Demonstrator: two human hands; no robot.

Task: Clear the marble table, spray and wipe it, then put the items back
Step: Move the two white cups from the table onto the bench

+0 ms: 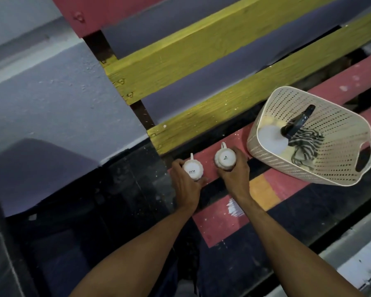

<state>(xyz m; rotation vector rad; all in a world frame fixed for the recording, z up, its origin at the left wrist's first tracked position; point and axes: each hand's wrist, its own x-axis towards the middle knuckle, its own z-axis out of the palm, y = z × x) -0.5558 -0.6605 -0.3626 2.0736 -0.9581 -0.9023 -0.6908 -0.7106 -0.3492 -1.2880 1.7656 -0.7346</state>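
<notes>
Two white ribbed cups stand upside down on the red slat of a painted pallet bench (287, 183). My left hand (184, 183) grips the left cup (193, 169), whose base bears printed lettering. My right hand (236, 172) grips the right cup (225, 158) from its near side; its handle points away from me. A cream perforated basket (338, 166) sits on the bench to the right. Inside it lie a spray bottle with a black trigger (298, 123) and a black-and-white striped cloth (304, 144).
Yellow slats (201, 61) form the bench back behind the cups. A grey-purple wall (41, 93) fills the left. Dark floor lies below the bench near my arms. A pale surface edge (360, 260) shows at the bottom right.
</notes>
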